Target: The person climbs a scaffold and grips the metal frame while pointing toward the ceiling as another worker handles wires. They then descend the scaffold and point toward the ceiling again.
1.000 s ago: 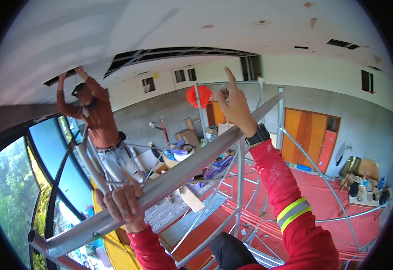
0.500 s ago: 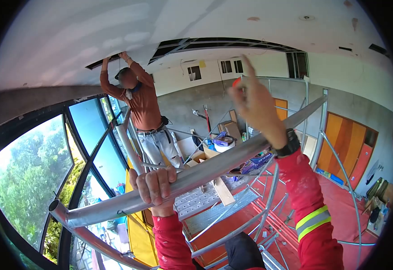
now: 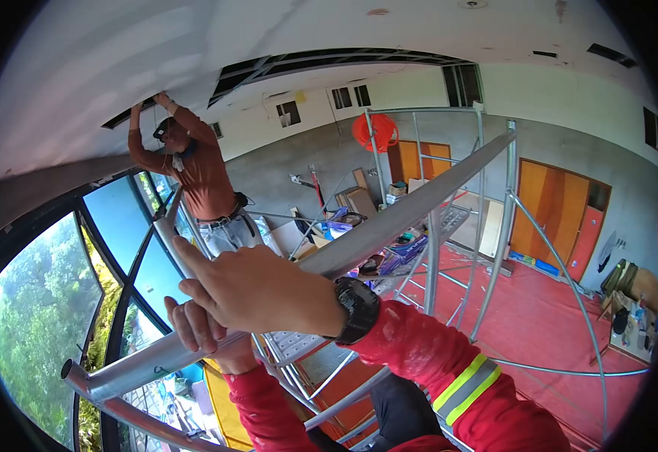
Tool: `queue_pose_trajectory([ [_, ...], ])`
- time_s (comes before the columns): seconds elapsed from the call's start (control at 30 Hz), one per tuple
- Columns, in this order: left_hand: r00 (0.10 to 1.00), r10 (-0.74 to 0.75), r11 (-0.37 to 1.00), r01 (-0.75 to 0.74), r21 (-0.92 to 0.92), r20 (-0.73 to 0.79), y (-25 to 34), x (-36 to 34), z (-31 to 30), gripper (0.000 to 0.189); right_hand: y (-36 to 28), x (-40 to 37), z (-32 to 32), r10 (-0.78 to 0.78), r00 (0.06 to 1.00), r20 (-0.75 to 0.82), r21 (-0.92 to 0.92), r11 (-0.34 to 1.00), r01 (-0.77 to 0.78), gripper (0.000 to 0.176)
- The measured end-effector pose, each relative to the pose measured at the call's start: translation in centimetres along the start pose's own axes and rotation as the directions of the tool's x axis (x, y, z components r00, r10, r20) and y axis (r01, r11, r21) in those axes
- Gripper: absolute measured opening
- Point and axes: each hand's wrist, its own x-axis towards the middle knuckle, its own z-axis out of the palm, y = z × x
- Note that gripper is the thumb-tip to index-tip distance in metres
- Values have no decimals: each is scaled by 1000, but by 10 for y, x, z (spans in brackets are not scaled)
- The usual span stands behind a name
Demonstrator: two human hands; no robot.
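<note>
A thick metal scaffold rail point(image 3: 465, 169) slants across the head view from lower left to upper right. My left hand point(image 3: 201, 331) has its fingers wrapped over this rail near its lower end, partly covered by the other hand. My right hand point(image 3: 269, 286) crosses in front of the rail and over the left one, its index finger stretched out to the left and the others curled. Nothing is in it. A black watch point(image 3: 358, 307) sits on the right wrist, above a red sleeve with a reflective band.
A co-worker point(image 3: 201, 184) at the left reaches both hands up to a ceiling slot point(image 3: 118, 115). Scaffold tubes and a perforated platform point(image 3: 291, 344) lie beyond the rail. Farther off are a red-orange round bundle point(image 3: 375, 131), wooden doors point(image 3: 547, 207) and a red floor point(image 3: 521, 324).
My right hand has swung from raised at the upper right down and left across the rail, still pointing. My left hand stays on the rail. The view has turned right.
</note>
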Motion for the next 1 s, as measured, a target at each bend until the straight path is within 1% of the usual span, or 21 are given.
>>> queue_pose_trajectory([
  [0.03, 1000, 8, 1000, -8, -11, -8, -1, 0, 2, 62, 0, -2, 2, -7, 1000, -25, -6, 1000, 7, 66],
  [0.07, 996, -41, 995, 33, -95, -82, -1, 2, 9, 66, 0, -3, 4, -17, 997, -70, 11, 1000, 18, 66],
  [0.17, 982, 41, 998, -50, -45, -183, -2, 0, 12, 66, -4, -5, -1, 9, 998, -57, 24, 1000, -7, 66],
  [0.2, 974, 70, 997, -77, -26, -214, -3, 1, 12, 66, -4, -6, -3, 11, 999, -46, 60, 998, -8, 64],
  [0.27, 990, 19, 993, -35, -113, -142, -4, 2, 13, 66, -2, -7, -2, 5, 997, -78, 71, 997, 0, 62],
  [0.33, 990, 1, 997, -11, -74, -142, -2, 3, 9, 65, -1, -8, 0, -3, 994, -109, 68, 998, 10, 60],
  [0.43, 999, -32, 985, 25, -169, -39, -3, 5, 16, 66, -1, -8, 3, -2, 991, -130, 55, 998, 9, 58],
  [0.6, 998, -63, 989, 63, -131, 3, -3, 7, 19, 65, -4, -9, -2, 47, 995, -88, 86, 995, -39, 55],
  [0.7, 997, -74, 992, 75, -99, 13, -3, 7, 19, 65, -3, -9, 1, 28, 992, -121, 65, 998, -20, 54],
  [0.8, 997, -74, 995, 74, -61, 5, -3, 7, 19, 65, 0, -11, -1, -30, 993, -113, 45, 998, 36, 58],
  [0.9, 997, -75, 997, 75, -2, -11, -6, 9, 25, 66, 19, -16, -15, 5, 998, -69, 28, 1000, -3, 61],
  [0.93, 997, -76, 997, 76, 19, -3, -10, 11, 36, 67, 28, -17, -27, 88, 996, -23, -62, 994, -89, 65],
  [1.0, 997, -81, 995, 81, 56, 9, -16, 15, 55, 67, 55, -17, -49, 140, 990, -9, -145, 979, -140, 68],
])
